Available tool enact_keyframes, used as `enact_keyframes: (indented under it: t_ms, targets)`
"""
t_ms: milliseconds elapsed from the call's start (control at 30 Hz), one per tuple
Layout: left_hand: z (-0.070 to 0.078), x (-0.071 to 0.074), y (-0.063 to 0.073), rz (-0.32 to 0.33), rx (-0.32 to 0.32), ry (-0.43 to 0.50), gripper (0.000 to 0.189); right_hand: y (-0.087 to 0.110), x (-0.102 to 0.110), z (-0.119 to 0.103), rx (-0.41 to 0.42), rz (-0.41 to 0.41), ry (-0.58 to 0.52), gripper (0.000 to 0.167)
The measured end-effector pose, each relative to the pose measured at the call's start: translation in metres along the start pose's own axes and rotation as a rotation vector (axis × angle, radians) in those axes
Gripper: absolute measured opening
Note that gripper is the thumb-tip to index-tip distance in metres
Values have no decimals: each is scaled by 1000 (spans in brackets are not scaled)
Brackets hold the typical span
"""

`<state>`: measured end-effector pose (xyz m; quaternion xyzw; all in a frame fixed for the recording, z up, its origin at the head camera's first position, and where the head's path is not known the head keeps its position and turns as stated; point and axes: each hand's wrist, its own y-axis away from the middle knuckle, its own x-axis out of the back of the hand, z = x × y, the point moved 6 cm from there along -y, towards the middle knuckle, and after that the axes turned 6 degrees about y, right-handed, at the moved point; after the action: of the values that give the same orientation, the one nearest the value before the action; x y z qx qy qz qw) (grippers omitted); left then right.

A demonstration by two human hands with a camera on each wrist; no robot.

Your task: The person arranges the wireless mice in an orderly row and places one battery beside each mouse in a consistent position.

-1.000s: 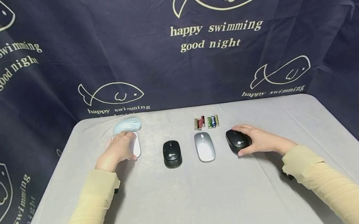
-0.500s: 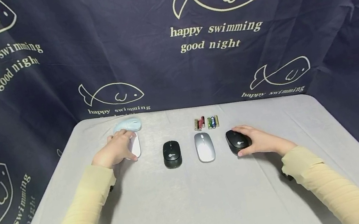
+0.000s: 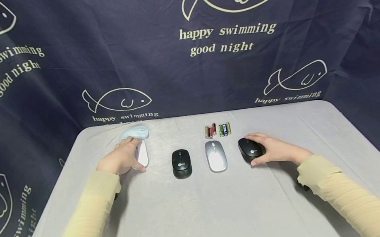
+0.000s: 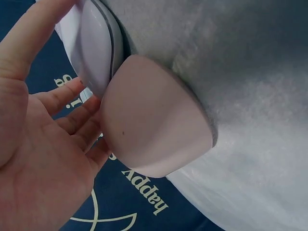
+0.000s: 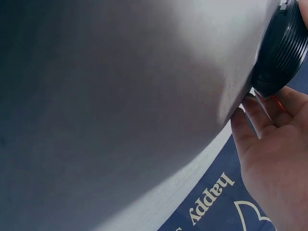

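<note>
My left hand (image 3: 119, 157) reaches over a white mouse (image 3: 142, 155) at the table's left, thumb at its near end and fingers at its far end. In the left wrist view a pink mouse (image 4: 154, 120) lies beside the pale mouse, in front of my palm; the hand hides it in the head view. A light blue mouse (image 3: 140, 132) sits just beyond those fingers. On the right, my right hand (image 3: 272, 150) holds a black mouse (image 3: 249, 147) between thumb and fingers, resting on the table. Its ribbed side (image 5: 284, 53) shows in the right wrist view.
Between the hands, another black mouse (image 3: 181, 163) and a silver mouse (image 3: 216, 156) stand side by side. Several small batteries (image 3: 217, 130) lie in two clusters behind them. Dark blue printed cloth (image 3: 178, 91) hangs behind the grey-white table (image 3: 199, 217).
My left hand has shifted slightly left, and its wrist has drawn back; more of the white mouse shows. My right hand has kept its hold on the black mouse.
</note>
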<state>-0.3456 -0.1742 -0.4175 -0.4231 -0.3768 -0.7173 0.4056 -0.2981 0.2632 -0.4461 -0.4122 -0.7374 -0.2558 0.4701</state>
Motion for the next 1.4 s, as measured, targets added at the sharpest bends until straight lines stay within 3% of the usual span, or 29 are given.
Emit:
enact_keyframes:
  t_ms: [300,633,833,1067,1400]
  targets:
    - [5,2,-6,-13,-27,-69,102,0,0,-1,2,4,-13,92]
    - [12,-3,-12,-25,-30,-44,99,2,0,0,-3,8,-5,92]
    - [16,-2,-16,50,37,33,81,3,0,1,-14,0,-22,93]
    - [22,-1,-24,149,118,-12,67,3,0,1,-18,-5,-34,93]
    - [23,-3,-31,197,283,-26,59,1,0,-1,-8,-1,-16,92]
